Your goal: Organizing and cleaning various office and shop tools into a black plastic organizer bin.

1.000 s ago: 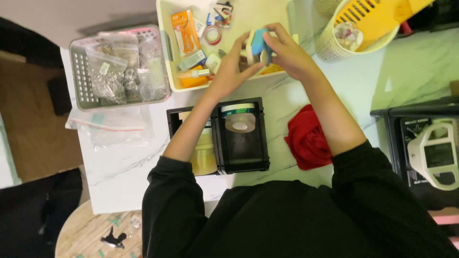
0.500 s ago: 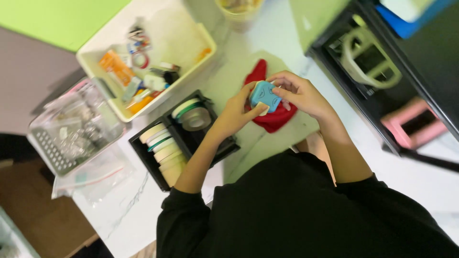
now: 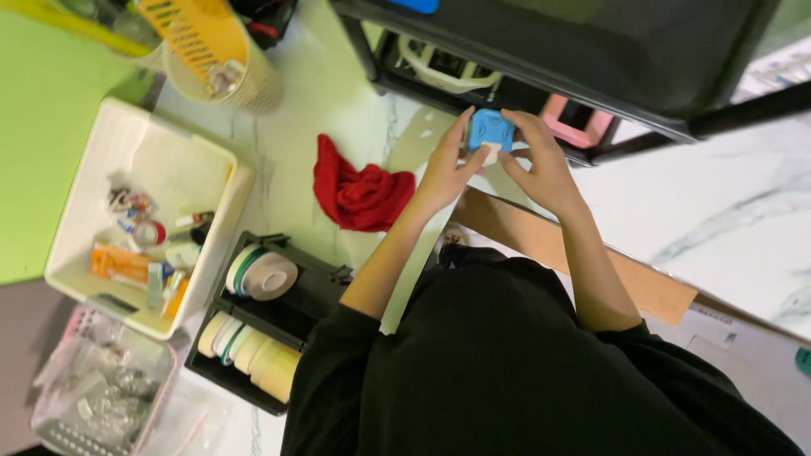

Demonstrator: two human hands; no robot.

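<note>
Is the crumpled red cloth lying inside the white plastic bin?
No, the crumpled red cloth lies on the marble tabletop, apart from the white plastic bin to its left.

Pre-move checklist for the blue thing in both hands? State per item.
1. Both hands on it: left hand and right hand pinch the small blue rounded plastic object from either side. Ok.
2. Object off the table: held above the white marble tabletop. Ok.
3. White piece under the blue body seated: cannot tell.
4. Crumpled red cloth apart from the hands: lies beside the left wrist, not touching. Ok.
5. Black tray of tape rolls away from the forearm: overlaps it in view, contact cannot tell.
</note>
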